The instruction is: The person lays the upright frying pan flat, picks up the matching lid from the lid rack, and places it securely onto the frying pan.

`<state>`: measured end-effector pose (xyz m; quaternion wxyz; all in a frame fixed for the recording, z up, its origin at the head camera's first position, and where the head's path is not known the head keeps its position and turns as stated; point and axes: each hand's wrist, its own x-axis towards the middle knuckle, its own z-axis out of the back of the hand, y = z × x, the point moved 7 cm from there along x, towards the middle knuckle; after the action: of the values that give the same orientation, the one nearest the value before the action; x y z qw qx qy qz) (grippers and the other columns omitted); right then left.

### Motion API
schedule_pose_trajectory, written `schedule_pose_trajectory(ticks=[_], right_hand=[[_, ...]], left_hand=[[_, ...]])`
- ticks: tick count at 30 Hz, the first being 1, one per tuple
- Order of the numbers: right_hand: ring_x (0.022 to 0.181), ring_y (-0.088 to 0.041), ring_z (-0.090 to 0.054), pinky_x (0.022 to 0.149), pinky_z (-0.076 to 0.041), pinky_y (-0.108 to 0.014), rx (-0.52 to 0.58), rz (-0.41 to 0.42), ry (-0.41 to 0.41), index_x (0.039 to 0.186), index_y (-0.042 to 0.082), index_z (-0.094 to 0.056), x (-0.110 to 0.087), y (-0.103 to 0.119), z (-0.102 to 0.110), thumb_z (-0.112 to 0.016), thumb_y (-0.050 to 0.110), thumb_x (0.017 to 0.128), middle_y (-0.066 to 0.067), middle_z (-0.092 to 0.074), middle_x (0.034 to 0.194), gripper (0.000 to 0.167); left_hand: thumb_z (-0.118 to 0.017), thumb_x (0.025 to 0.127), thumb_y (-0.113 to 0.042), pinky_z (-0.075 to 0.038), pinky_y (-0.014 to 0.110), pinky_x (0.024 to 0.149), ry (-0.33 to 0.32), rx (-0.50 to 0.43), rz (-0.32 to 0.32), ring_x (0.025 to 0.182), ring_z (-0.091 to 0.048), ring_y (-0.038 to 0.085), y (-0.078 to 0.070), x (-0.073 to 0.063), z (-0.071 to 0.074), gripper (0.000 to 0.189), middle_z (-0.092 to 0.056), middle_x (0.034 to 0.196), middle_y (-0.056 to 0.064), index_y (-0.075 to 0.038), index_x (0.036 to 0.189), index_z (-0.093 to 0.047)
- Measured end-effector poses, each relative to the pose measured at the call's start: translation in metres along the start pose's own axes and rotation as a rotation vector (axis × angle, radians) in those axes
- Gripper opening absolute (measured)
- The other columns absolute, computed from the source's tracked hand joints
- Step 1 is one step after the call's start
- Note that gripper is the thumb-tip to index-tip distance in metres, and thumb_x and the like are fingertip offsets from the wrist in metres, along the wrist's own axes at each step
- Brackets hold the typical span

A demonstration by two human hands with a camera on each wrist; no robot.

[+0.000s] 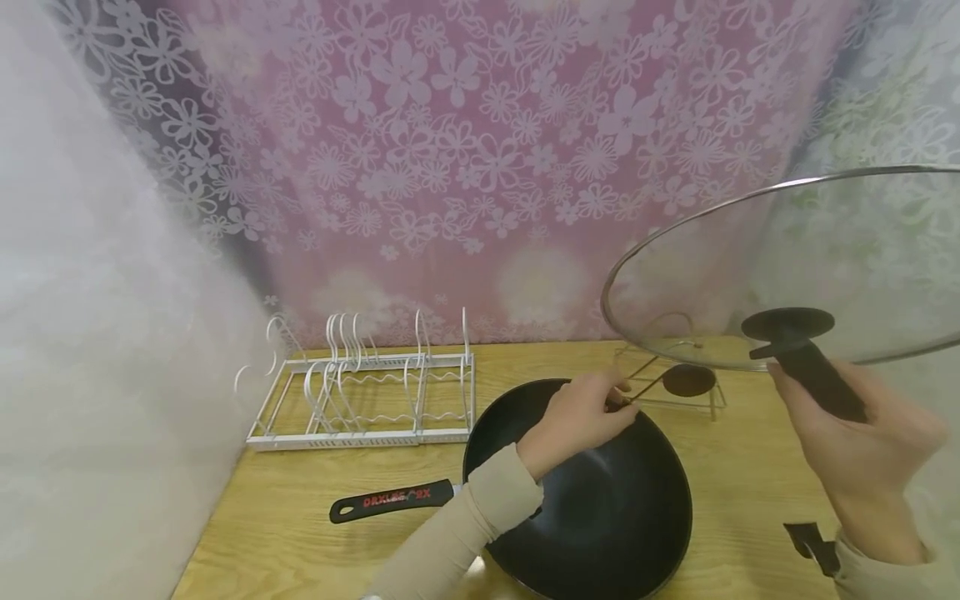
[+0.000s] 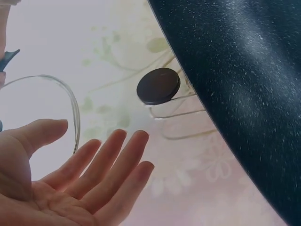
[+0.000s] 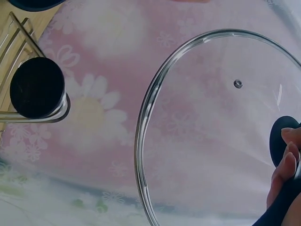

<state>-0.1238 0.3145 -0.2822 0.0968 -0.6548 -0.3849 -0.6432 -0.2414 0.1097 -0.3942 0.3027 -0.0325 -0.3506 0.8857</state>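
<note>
My right hand [image 1: 862,437] grips the black handle [image 1: 821,379] of a round glass lid [image 1: 847,242]. The lid is held up above the right side of the table, and its metal rim shows in the right wrist view. My left hand [image 1: 577,417] reaches over the far side of a black wok [image 1: 592,508]. Its fingers are loosely bent with nothing between them, as the left wrist view shows. Just beyond the fingertips stands a metal wire stand with a dark round disc [image 1: 688,381]. The wok's handle [image 1: 393,500], with red lettering, points left.
A white wire rack [image 1: 367,437] with upright loops stands at the back left of the wooden table [image 1: 277,525]. Behind it hangs a pink flowered curtain [image 1: 450,167]. A pale sheet [image 1: 97,375] borders the left side.
</note>
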Motion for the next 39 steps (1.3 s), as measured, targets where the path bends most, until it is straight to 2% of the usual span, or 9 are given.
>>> schedule_pose_trajectory(ticks=[6,11,15,18,22,26,31,35,39], right_hand=[[0.055,0.013,-0.044,0.061,-0.034,-0.005,0.075,-0.013,0.045,0.061,-0.012,-0.070,0.002,0.007,0.001,-0.083,0.006,0.067,0.001,-0.066,0.057,0.023],[0.055,0.011,-0.048,0.063,-0.036,-0.005,0.155,-0.014,0.052,0.062,-0.011,-0.070,-0.002,0.019,0.000,-0.084,0.002,0.064,-0.001,-0.068,0.059,0.020],[0.057,0.011,-0.052,0.064,-0.037,-0.005,0.153,-0.036,0.058,0.063,-0.012,-0.071,-0.005,0.026,0.000,-0.086,0.003,0.064,0.002,-0.070,0.064,0.022],[0.058,0.011,-0.054,0.064,-0.038,-0.006,0.167,-0.048,0.056,0.065,-0.013,-0.071,-0.005,0.033,0.000,-0.087,0.003,0.064,0.001,-0.071,0.065,0.022],[0.061,0.006,-0.060,0.066,-0.043,-0.007,0.244,-0.051,0.047,0.069,-0.012,-0.072,-0.005,0.044,-0.002,-0.087,-0.002,0.062,-0.009,-0.071,0.066,0.019],[0.061,0.002,-0.063,0.066,-0.045,-0.009,0.327,-0.067,0.036,0.069,-0.015,-0.071,-0.005,0.054,-0.005,-0.085,-0.008,0.061,-0.013,-0.072,0.068,0.018],[0.063,0.000,-0.065,0.067,-0.046,-0.009,0.353,-0.043,0.028,0.068,-0.018,-0.069,-0.005,0.061,-0.007,-0.087,-0.007,0.061,-0.014,-0.072,0.069,0.022],[0.063,-0.002,-0.065,0.067,-0.047,-0.011,0.428,-0.079,0.107,0.071,-0.020,-0.068,-0.013,0.063,-0.009,-0.085,-0.010,0.062,-0.014,-0.072,0.071,0.022],[0.061,0.000,-0.064,0.064,-0.047,-0.009,0.412,-0.104,0.154,0.071,-0.020,-0.069,-0.024,0.066,-0.009,-0.086,-0.010,0.061,-0.011,-0.072,0.070,0.022]], left_hand=[[-0.063,0.098,-0.035,-0.051,0.019,0.069,-0.004,-0.038,0.000,0.090,-0.067,0.007,0.007,-0.029,0.012,0.029,-0.071,0.108,-0.006,-0.021,0.123,-0.066],[-0.064,0.097,-0.033,-0.052,0.021,0.075,-0.039,-0.062,-0.002,0.094,-0.066,0.009,0.015,-0.056,0.020,0.027,-0.070,0.108,-0.007,-0.020,0.122,-0.066],[-0.064,0.098,-0.029,-0.053,0.021,0.081,-0.078,-0.073,-0.057,0.101,-0.066,0.011,0.020,-0.077,0.029,0.028,-0.069,0.113,-0.007,-0.019,0.124,-0.065],[-0.064,0.099,-0.025,-0.052,0.021,0.086,-0.114,-0.074,-0.128,0.105,-0.065,0.010,0.024,-0.091,0.039,0.028,-0.068,0.118,-0.004,-0.017,0.126,-0.064],[-0.064,0.099,-0.022,-0.052,0.026,0.092,-0.142,-0.112,-0.209,0.110,-0.063,0.010,0.029,-0.106,0.048,0.029,-0.066,0.122,-0.002,-0.015,0.127,-0.063],[-0.066,0.098,-0.020,-0.051,0.028,0.095,-0.171,-0.169,-0.244,0.114,-0.061,0.010,0.034,-0.119,0.056,0.030,-0.066,0.123,-0.001,-0.013,0.127,-0.063],[-0.067,0.096,-0.018,-0.051,0.027,0.095,-0.254,-0.135,-0.284,0.115,-0.062,0.013,0.038,-0.132,0.063,0.031,-0.066,0.123,-0.001,-0.013,0.127,-0.063],[-0.069,0.095,-0.013,-0.053,0.029,0.094,-0.282,-0.124,-0.306,0.113,-0.063,0.015,0.045,-0.145,0.066,0.031,-0.067,0.121,0.000,-0.010,0.125,-0.064],[-0.071,0.092,-0.013,-0.053,0.028,0.093,-0.323,-0.059,-0.343,0.112,-0.064,0.015,0.056,-0.162,0.068,0.032,-0.067,0.120,0.001,-0.008,0.123,-0.064]])
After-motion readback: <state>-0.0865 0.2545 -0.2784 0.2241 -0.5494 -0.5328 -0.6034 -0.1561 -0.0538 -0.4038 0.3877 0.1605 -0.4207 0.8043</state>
